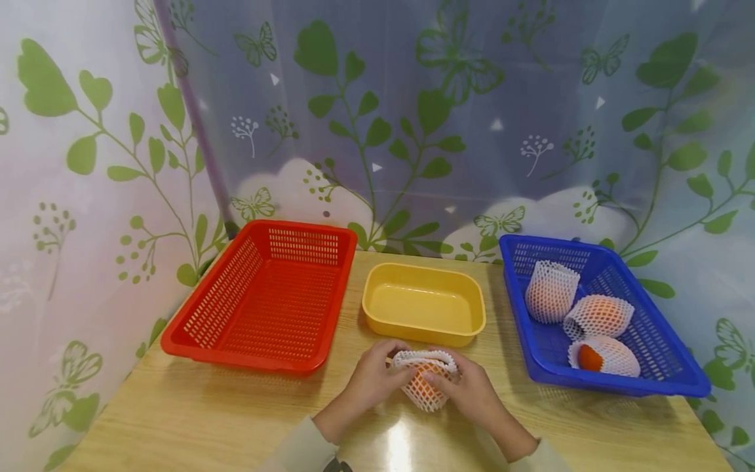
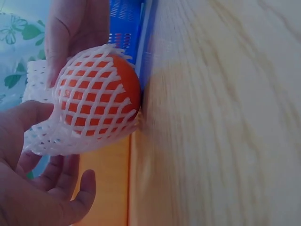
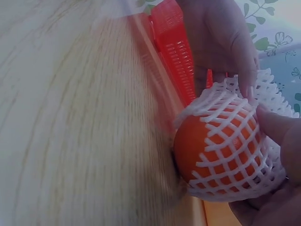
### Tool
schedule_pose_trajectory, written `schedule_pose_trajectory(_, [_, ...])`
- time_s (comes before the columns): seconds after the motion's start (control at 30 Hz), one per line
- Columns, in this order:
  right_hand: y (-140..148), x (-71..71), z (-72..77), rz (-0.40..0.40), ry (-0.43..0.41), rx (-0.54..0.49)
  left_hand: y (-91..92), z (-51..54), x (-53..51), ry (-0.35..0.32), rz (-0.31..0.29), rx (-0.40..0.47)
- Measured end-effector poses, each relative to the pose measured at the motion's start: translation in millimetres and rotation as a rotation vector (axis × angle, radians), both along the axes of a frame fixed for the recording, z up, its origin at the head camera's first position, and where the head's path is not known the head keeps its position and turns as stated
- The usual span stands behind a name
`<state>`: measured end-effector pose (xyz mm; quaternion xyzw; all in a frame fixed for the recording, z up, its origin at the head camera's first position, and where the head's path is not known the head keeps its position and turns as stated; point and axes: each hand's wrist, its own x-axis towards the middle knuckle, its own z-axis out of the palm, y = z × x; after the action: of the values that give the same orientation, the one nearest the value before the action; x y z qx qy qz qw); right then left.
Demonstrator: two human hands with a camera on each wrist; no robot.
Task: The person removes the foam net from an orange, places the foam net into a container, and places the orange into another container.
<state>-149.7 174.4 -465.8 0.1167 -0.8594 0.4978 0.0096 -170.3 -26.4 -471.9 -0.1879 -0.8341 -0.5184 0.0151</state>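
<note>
An orange (image 1: 429,378) in a white foam net sleeve (image 1: 428,401) is held between both hands, low over the front middle of the table. My left hand (image 1: 377,375) grips the sleeve's left side, with the thumb on the front of the mesh. From the right, my right hand (image 1: 472,390) pinches the sleeve in the same manner. In the left wrist view, bare orange peel (image 2: 134,84) shows at one end, and the sleeve's loose end (image 2: 42,134) bunches between the hands. The right wrist view shows the orange (image 3: 190,146) resting at or just above the wood.
Beyond the hands stands a yellow tub (image 1: 421,332) with nothing in it. An empty red basket (image 1: 248,357) is on the left. The blue basket (image 1: 613,382) on the right contains several net-wrapped fruits (image 1: 601,317). A patterned curtain (image 1: 377,131) hangs behind the table.
</note>
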Motion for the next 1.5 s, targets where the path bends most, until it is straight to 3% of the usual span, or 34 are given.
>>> schedule_pose_trajectory(0.37, [3.9,-2.4,-1.6,-0.013,0.007,-0.049,1.5,-0.3,1.6,0.002,-0.071,-0.038])
schedule_pose_trajectory(0.77, [0.8,-2.8,-2.7,-0.100,0.107,-0.094,4.1,-3.0,1.2,0.007,-0.089,-0.050])
schedule_pose_trajectory(1.07, [1.4,-2.9,-8.7,-0.247,0.148,-0.115,4.1,1.2,4.3,0.011,-0.102,-0.075])
schedule_pose_trajectory(1.3, [3.1,-2.8,-9.2,-0.191,0.103,-0.115,4.1,-0.2,5.0,-0.032,-0.091,-0.067])
schedule_pose_trajectory(1.5, [2.7,-1.6,-11.8,-0.174,0.071,-0.098,3.1,0.1,3.6,-0.015,-0.076,-0.076])
